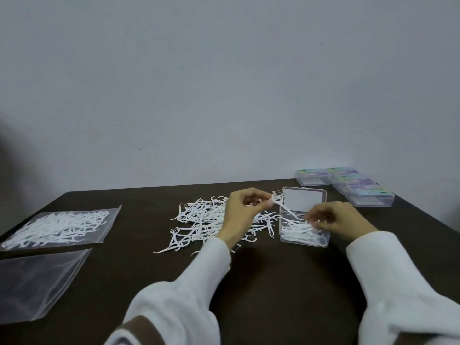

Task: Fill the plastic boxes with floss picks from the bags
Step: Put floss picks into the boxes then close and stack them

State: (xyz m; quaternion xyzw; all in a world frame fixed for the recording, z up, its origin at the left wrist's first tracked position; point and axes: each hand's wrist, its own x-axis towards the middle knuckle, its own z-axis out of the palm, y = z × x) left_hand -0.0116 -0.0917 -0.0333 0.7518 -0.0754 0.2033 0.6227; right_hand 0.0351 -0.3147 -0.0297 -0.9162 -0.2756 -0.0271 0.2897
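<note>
An open clear plastic box (pixel 304 241) lies right of centre on the dark table, its lid (pixel 305 198) folded back and several white floss picks inside. My left hand (pixel 242 212) pinches one floss pick (pixel 281 205) by its head above the box's left edge. My right hand (pixel 333 219) hovers over the box's right side, fingers curled down onto the picks inside. A loose pile of floss picks (pixel 199 220) is spread on the table left of the box, partly hidden by my left hand.
A clear bag full of floss picks (pixel 59 226) lies at the far left, with an empty clear bag (pixel 37 282) in front of it. Several closed labelled plastic boxes (pixel 353 186) sit at the back right corner. The table (pixel 273 282) stands against a grey wall.
</note>
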